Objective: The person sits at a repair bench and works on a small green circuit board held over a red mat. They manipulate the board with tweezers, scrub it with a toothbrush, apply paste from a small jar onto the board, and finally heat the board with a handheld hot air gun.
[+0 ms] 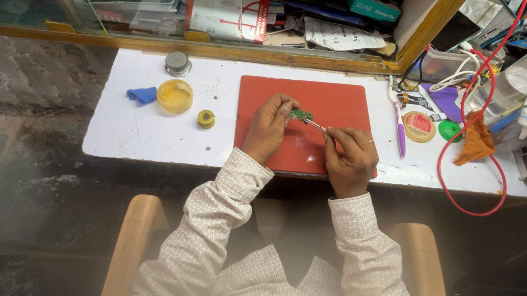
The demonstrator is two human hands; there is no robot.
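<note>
Both forearms, in patterned light sleeves, reach forward and converge over the red mat (308, 109), the landmark used here. Left hand (268, 126): over the mat's left half, wrist at its near edge, fingers curled, thumb and fingertips in a pinch grip at the mat's centre. Right hand (350, 156): over the mat's near right part, knuckles up, fingers curled in a closed pinch grip pointing toward the left hand; a ring shows on 1 finger. The 2 hands sit near each other, not touching.
</note>
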